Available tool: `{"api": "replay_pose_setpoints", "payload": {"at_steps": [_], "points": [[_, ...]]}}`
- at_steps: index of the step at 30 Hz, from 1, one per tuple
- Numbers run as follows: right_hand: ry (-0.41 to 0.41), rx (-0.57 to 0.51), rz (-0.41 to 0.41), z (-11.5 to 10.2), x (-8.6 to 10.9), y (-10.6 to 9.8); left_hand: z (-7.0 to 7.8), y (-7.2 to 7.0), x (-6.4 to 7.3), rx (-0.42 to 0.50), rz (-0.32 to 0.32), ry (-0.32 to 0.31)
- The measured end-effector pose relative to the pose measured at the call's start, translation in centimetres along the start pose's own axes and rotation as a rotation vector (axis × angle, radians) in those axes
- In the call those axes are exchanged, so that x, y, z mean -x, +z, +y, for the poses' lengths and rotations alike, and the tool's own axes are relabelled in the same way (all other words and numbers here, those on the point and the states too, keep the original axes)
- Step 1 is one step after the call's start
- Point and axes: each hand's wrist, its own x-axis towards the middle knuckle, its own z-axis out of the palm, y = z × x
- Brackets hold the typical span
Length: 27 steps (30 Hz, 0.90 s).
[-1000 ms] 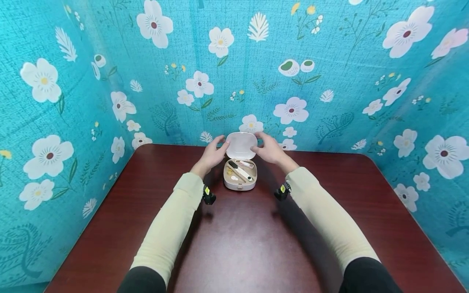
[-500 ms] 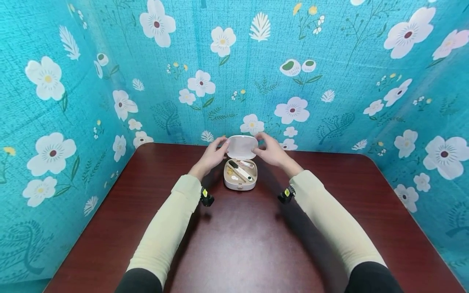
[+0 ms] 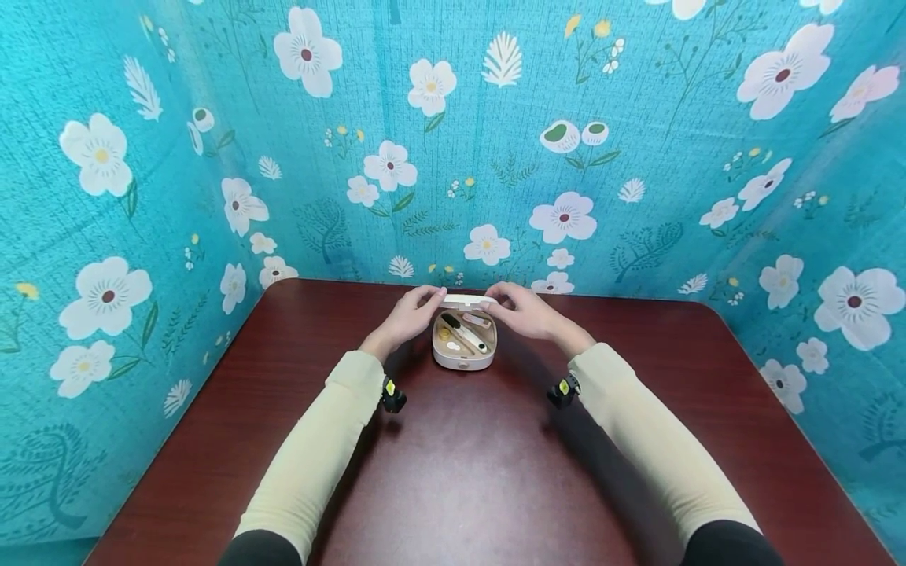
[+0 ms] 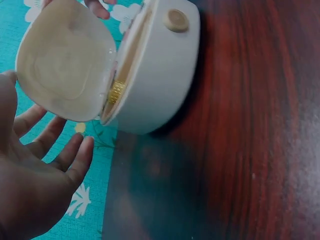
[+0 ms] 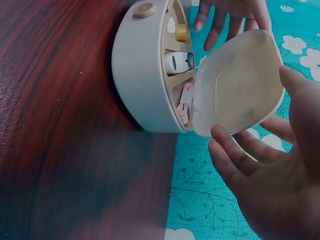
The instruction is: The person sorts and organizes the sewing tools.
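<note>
A small white storage box [image 3: 463, 363] with a beige divided inside stands near the table's far edge. Its hinged lid [image 3: 463, 301] is raised and leans forward over the back of the box. My left hand [image 3: 412, 312] holds the lid's left edge between thumb and fingers. At the opposite edge, my right hand [image 3: 525, 311] grips the lid the same way, fingers behind it in the right wrist view. Inside lie a long black-and-white tool [image 3: 463, 332], a textured gold piece [image 5: 182, 32] and a pale pink item [image 5: 185, 102]. A round beige button [image 4: 176, 20] marks the front.
The dark red-brown wooden table [image 3: 453, 472] stretches out in front of the box. Behind and at both sides hangs a turquoise flowered cloth [image 3: 495, 173], close to the table's back edge. Black cameras sit on both wrists.
The lid has tipped forward and down from nearly upright, with both hands moving along with it. The box and its contents have stayed in place.
</note>
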Motion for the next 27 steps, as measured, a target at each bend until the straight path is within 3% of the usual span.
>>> {"api": "replay_pose_setpoints", "payload": {"at_steps": [11, 17, 23, 27], "points": [[-0.034, -0.012, -0.098, 0.9, 0.3, 0.7, -0.8, 0.2, 0.7, 0.027, -0.184, 0.062], [-0.052, -0.013, -0.112, 1.5, 0.9, 1.4, -1.4, 0.5, 1.0, 0.005, -0.212, 0.075], [-0.054, 0.11, -0.155, 2.3, 1.4, 2.5, -2.2, 0.8, 1.6, -0.102, -0.258, 0.063], [-0.053, 0.125, -0.156, 2.4, 1.5, 2.8, -2.5, 0.9, 1.7, -0.134, -0.253, 0.043]]}}
